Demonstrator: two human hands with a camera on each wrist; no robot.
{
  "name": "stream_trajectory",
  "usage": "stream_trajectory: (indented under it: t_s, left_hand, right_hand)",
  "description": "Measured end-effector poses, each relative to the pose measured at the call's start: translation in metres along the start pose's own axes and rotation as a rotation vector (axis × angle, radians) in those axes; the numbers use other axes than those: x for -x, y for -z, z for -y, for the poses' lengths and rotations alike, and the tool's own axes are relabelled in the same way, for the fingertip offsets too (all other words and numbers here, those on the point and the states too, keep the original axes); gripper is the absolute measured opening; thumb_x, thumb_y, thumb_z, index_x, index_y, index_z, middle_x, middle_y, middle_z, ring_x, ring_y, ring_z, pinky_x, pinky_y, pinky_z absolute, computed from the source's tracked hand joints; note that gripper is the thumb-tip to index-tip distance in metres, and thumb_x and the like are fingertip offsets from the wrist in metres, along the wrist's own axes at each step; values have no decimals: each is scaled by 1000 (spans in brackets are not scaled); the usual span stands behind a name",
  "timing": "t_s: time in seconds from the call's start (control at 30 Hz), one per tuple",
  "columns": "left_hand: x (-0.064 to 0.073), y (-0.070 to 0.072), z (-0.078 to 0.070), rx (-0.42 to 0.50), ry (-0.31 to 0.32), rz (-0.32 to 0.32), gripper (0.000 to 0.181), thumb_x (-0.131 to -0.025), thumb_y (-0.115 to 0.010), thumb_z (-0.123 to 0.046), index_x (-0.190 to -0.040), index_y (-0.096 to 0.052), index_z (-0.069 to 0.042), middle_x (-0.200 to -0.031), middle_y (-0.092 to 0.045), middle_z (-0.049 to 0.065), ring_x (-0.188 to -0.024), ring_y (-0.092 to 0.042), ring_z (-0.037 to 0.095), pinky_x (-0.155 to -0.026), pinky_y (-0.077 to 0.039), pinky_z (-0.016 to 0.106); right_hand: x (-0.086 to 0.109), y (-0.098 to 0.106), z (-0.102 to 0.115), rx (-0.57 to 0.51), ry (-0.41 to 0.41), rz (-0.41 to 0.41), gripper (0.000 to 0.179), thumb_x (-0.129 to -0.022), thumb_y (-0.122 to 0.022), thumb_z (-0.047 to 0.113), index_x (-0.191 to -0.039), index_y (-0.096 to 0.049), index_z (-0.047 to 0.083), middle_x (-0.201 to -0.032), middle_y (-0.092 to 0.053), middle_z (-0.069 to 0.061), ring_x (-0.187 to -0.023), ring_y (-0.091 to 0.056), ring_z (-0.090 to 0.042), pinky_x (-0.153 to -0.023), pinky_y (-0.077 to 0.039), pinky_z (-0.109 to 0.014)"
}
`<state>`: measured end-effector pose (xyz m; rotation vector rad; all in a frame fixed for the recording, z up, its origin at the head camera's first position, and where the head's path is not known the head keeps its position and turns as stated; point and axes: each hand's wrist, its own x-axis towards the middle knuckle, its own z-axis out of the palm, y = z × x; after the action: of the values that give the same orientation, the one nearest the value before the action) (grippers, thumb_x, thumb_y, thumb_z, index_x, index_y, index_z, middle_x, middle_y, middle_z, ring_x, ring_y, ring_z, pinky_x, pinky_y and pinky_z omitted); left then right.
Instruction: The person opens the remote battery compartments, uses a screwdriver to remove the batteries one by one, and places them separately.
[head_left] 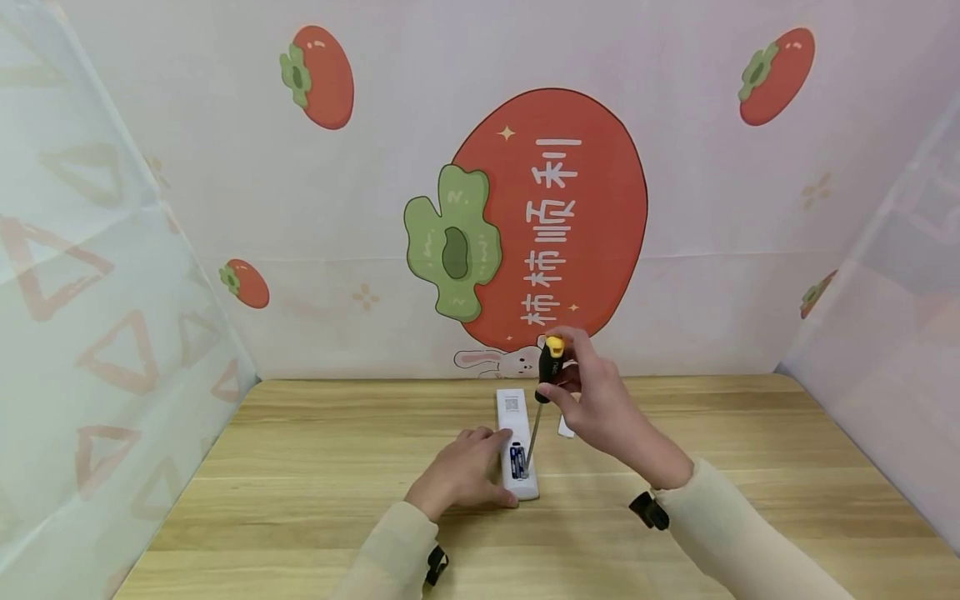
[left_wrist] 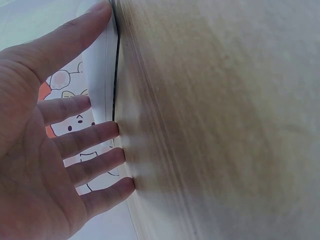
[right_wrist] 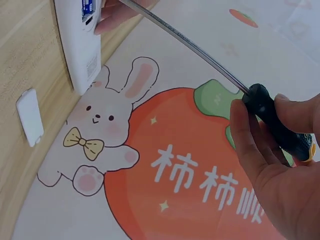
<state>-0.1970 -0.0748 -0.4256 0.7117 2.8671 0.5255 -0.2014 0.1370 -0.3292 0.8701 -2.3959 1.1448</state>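
Note:
A white remote control (head_left: pixel 510 425) lies back up on the table, with batteries (head_left: pixel 518 461) showing in its uncovered compartment. My left hand (head_left: pixel 461 471) rests along its left side, thumb by the near end and index finger against the body. In the left wrist view the fingers (left_wrist: pixel 89 135) are fairly straight, some tips on the tabletop. With thumb and fingers my right hand (head_left: pixel 600 396) holds a screwdriver (head_left: pixel 551 367) by its black and yellow handle. Its metal shaft (right_wrist: pixel 192 47) slants down, and the tip overlaps the battery compartment in the head view.
A small white battery cover (right_wrist: pixel 31 117) lies on the wooden table (head_left: pixel 337 467), right of the remote and partly behind the right hand in the head view. A wall sheet (head_left: pixel 697 208) printed with persimmons and a rabbit stands at the table's back edge.

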Motion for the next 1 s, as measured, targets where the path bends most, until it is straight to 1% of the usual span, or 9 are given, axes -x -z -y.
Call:
stream_trajectory:
  t_s: [0.13, 0.27, 0.47, 0.53, 0.67, 0.77, 0.9, 1.0]
  left_hand:
    - [0, 0, 0, 4, 6, 4, 94, -72, -91, -47, -148, -51, -8, -137, -57, 13, -123, -53, 33, -100, -49, 49]
    - [0, 0, 1, 17, 13, 10, 93, -73, -90, -47, -149, -51, -9, -138, -56, 13, -125, -52, 33, -101, -48, 49]
    - [-1, 0, 1, 31, 24, 21, 93, -73, -90, -47, -149, -50, -11, -139, -56, 12, -125, -52, 33, -101, -48, 51]
    - [-1, -1, 1, 30, 26, 23, 93, -73, -90, -47, -149, -50, -11, -138, -56, 12, -124, -52, 33, -100, -48, 50]
    - [-1, -1, 1, 27, 26, 19, 94, -73, -90, -48, -150, -50, -11, -138, -56, 11, -124, -52, 32, -100, -48, 50]
    - [-1, -1, 1, 18, 24, 12, 94, -73, -90, -48, -149, -50, -11, -138, -57, 11, -124, -52, 32, -100, -49, 49]
    - [-1, -1, 1, 1, 16, 5, 94, -72, -90, -48, -148, -51, -10, -138, -57, 12, -124, -53, 33, -100, -49, 49]
    - [-1, -2, 1, -9, 11, 4, 94, -72, -90, -49, -148, -51, -9, -137, -57, 13, -123, -53, 32, -100, -49, 48]
  right_hand:
    - [6, 0, 5, 26, 65, 4, 74, -82, -79, -8, -140, -35, 6, -105, -60, -13, -83, -70, -18, -76, -60, -28]
    - [11, 0, 11, 43, 117, 14, 76, -80, -80, -8, -140, -36, 8, -106, -59, -11, -85, -70, -18, -77, -60, -28]
    - [14, 0, 15, 58, 166, 21, 73, -80, -80, -9, -137, -37, 6, -106, -59, -10, -87, -71, -18, -78, -60, -28]
    - [13, -1, 15, 57, 170, 22, 73, -80, -80, -10, -137, -37, 6, -105, -59, -10, -87, -71, -18, -78, -60, -27]
    - [11, -2, 14, 61, 161, 12, 74, -79, -80, -10, -137, -37, 5, -108, -59, -12, -89, -70, -21, -77, -60, -27]
    - [7, -3, 11, 50, 136, 6, 74, -80, -79, -10, -137, -35, 4, -108, -61, -15, -88, -70, -23, -76, -60, -27]
    - [1, -2, 4, 28, 78, 4, 72, -82, -78, -9, -137, -34, 3, -107, -62, -17, -83, -72, -23, -75, -60, -28]
    - [-2, 0, -1, 22, 30, 1, 71, -83, -78, -8, -137, -33, 3, -108, -62, -18, -81, -73, -23, -74, -61, -30]
